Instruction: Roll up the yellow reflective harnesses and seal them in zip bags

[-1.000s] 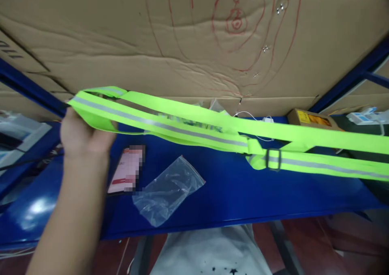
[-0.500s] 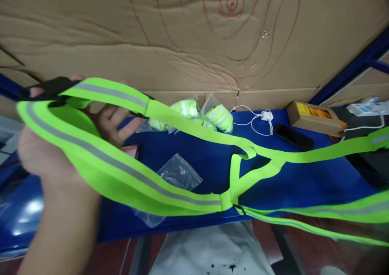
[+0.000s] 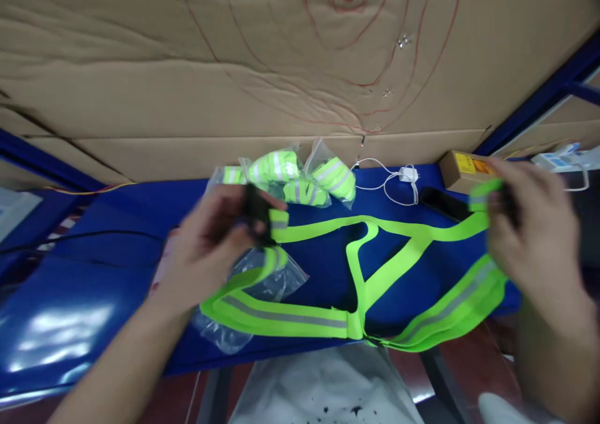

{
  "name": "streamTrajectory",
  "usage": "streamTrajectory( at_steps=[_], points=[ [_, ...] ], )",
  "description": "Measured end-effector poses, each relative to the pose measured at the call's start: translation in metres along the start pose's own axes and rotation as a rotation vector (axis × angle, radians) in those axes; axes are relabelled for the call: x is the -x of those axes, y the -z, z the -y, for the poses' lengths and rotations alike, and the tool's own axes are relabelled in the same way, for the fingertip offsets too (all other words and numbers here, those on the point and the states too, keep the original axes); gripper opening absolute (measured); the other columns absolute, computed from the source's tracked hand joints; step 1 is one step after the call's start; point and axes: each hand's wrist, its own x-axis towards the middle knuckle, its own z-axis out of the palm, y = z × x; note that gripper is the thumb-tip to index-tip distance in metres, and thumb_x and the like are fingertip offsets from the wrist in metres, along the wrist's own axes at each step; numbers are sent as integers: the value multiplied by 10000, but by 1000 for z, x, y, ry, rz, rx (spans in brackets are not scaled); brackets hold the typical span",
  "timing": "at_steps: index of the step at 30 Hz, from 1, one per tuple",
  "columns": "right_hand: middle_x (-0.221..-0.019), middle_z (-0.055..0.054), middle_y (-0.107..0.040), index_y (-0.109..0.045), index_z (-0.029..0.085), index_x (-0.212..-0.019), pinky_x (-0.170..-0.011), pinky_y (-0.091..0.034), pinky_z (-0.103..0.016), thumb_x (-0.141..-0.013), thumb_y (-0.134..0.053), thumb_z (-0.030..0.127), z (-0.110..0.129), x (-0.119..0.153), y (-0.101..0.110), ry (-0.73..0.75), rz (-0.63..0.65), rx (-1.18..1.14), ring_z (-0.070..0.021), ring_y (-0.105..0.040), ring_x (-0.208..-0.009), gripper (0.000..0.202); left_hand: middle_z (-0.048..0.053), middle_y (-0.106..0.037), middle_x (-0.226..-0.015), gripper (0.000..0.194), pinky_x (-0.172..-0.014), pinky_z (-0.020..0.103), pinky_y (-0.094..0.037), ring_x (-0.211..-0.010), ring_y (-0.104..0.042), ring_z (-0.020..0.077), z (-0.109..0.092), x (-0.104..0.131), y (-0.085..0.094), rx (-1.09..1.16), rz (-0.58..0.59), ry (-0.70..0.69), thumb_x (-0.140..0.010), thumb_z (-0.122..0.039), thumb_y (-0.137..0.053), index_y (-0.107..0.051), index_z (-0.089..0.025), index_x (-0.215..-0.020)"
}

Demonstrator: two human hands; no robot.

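A neon-green strap harness (image 3: 398, 271) with grey reflective stripes spans the space between my hands, above the blue table (image 3: 117, 274). My left hand (image 3: 210, 242) is closed on a black buckle (image 3: 257, 214) at the harness's left end, where two green straps meet. At the right end, my right hand (image 3: 534, 224) grips a dark piece beside a short green strap end; it is blurred and its fingers partly hide the piece. The harness's lower straps hang in loops near the table's front edge.
Bagged green bundles (image 3: 281, 167) lie at the back by a cardboard wall (image 3: 187, 99). An empty plastic bag (image 3: 293, 277) lies under the harness. Behind it are a white charger (image 3: 409, 174), a black phone (image 3: 443, 204) and a cardboard box (image 3: 457, 174).
My left hand has moved right and inward and closed on the buckle. My right hand has come clearly into view at the right. The harness is lower and its loops have slackened.
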Motion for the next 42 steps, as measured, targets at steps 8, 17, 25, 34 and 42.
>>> streamTrajectory(
  at_steps=[8,17,25,34,42],
  points=[
    [-1342,-168,-596,-481,191,-1542,-836,-550,-468,-867,-494,45,135,-4,-58,488,236,-111,-310,-604,-1020,691,5,-731,-1023,230,-791,274,-497,-883,-670,163,24,19,-39,-341,377,77,-876,-324,-744,-668,-221,-1068],
    [-1274,-164,-628,-434,163,-1566,-717,-544,-400,-902,-447,59,151,13,-73,494,209,-2,-283,-585,-913,673,-2,-688,-886,147,-729,274,-470,-792,-639,152,34,27,-40,-411,196,103,-847,-257,-736,-632,-198,-931],
    [-1329,-192,-616,-254,158,-1641,-740,-591,-437,-904,-436,56,160,27,-79,502,281,-9,-309,-614,-959,767,-5,-678,-841,131,-673,280,-452,-741,-619,156,41,33,-51,-482,238,80,-849,-274,-724,-616,-209,-882],
    [-1532,-251,-492,-88,98,-1659,-776,-639,-407,-994,-485,234,164,43,-80,568,298,-182,-357,-643,-1195,786,11,-743,-929,154,-755,283,-487,-834,-684,175,47,25,-43,-424,261,166,-842,-246,-757,-714,-192,-979],
    [-1572,-201,-467,-113,171,-1658,-937,-598,-484,-990,-564,347,147,27,-79,584,488,-568,-353,-563,-1346,826,26,-787,-1027,193,-835,308,-526,-940,-712,210,41,21,-33,-193,297,230,-884,-335,-729,-757,-207,-1026]
  ],
)
